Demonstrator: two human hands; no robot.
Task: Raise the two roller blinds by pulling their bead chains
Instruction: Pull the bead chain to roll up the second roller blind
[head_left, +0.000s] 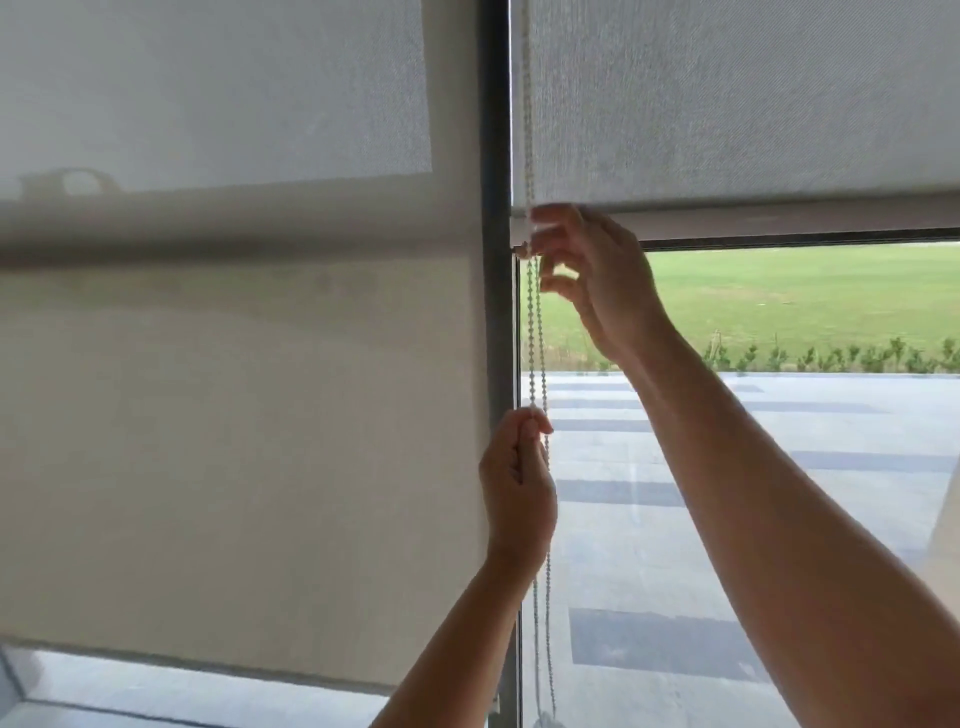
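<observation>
A: Hand status?

B: Left hand (517, 480) is closed around one strand of the chain (535, 332), low beside the mullion (496, 312). Right hand (597, 275) pinches the chain just below the right blind (727, 104), which is part-raised. The left blind (234, 389) hangs low.

A: Risk?

B: Pulling the wrong strand likely lowers the blind. A skewed pull may jam beads.
</observation>
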